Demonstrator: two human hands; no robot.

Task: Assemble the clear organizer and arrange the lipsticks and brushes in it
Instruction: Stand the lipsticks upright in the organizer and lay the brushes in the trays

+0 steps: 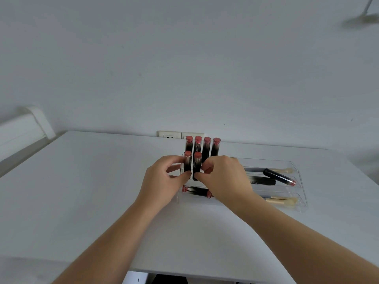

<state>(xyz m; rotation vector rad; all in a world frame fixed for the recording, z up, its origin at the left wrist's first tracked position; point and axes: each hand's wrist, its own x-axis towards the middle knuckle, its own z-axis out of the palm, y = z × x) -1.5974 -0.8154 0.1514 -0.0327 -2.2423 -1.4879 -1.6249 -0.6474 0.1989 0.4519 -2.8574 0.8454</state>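
Both hands seat 2 upright lipsticks in the clear organizer's front row.

The left hand (164,177) pinches the left front lipstick (187,163); the right hand (222,177) pinches the one beside it (197,165). Both look light, rigid and slick, best held low on the black barrel. 4 more stand behind. The organizer (295,167) sits mid-table (82,181) and probably scratches easily. Brushes (284,200) and other tubes lie in its trays.

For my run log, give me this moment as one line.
left hand: pinches front-left lipstick | right hand: pinches front-right lipstick | back row: four upright | clear tray: brushes, lipsticks lying
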